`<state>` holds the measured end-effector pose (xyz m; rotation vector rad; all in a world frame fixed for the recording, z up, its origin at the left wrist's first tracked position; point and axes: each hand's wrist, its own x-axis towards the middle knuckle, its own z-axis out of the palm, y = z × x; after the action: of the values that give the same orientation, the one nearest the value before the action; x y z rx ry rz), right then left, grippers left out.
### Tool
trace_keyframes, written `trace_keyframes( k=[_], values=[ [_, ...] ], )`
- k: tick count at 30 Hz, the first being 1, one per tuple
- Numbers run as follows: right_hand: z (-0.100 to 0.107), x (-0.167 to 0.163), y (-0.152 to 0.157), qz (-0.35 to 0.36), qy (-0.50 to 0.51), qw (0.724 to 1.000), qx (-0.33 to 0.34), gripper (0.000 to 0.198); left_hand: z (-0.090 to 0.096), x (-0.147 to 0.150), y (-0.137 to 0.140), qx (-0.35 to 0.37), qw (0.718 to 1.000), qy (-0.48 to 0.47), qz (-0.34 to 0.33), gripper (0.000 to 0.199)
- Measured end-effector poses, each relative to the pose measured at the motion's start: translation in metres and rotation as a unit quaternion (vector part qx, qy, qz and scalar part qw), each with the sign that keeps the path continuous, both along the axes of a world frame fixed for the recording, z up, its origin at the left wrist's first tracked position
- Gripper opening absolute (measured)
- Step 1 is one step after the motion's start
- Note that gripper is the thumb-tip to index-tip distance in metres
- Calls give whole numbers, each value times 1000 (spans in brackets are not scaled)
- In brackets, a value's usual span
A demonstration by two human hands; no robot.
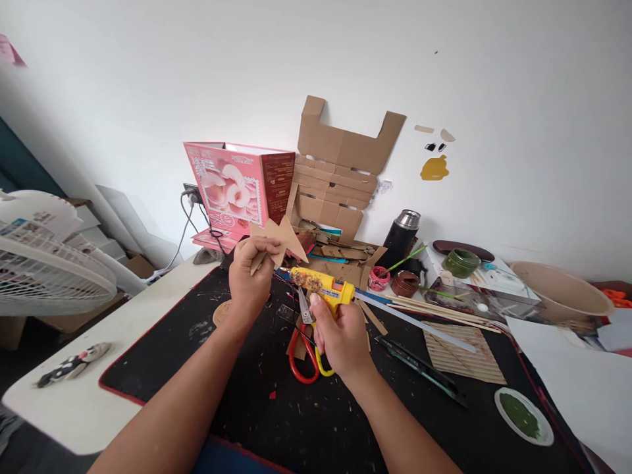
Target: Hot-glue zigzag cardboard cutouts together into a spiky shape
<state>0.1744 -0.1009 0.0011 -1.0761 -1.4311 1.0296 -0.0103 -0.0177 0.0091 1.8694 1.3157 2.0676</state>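
Note:
My left hand (253, 271) pinches a star-like piece of cardboard (284, 238) with pointed corners, raised over the black mat (266, 421). In my right hand (342, 332) is a yellow hot glue gun (316, 280), gripped by its handle. Its nozzle points left, close to the lower edge of the cardboard and my left fingers; whether they touch I cannot tell. A long pale glue stick (419, 321) sticks out of its back. Below, on the mat, lie scissors (302, 359) with red and yellow handles, partly hidden by my right hand.
A pink box (232, 187) and cut cardboard (340, 171) stand against the wall. Right of them are a black thermos (399, 237), paint jars (379, 278) and wooden sticks (444, 313). A utility knife (422, 368), corrugated cardboard (467, 352) and a green paint lid (523, 415) lie at right. A fan (54, 263) stands left.

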Motion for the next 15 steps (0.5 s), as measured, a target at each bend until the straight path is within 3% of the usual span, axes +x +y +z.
trace_keyframes(
  k=[11,15],
  values=[
    [-5,0,3,-8,-23,1000,12,57,1,-1,1,-7,1000,-10,6,22],
    [-2,0,2,-2,-25,1000,8,54,-1,-9,6,-16,997,-70,9,15]
  ],
)
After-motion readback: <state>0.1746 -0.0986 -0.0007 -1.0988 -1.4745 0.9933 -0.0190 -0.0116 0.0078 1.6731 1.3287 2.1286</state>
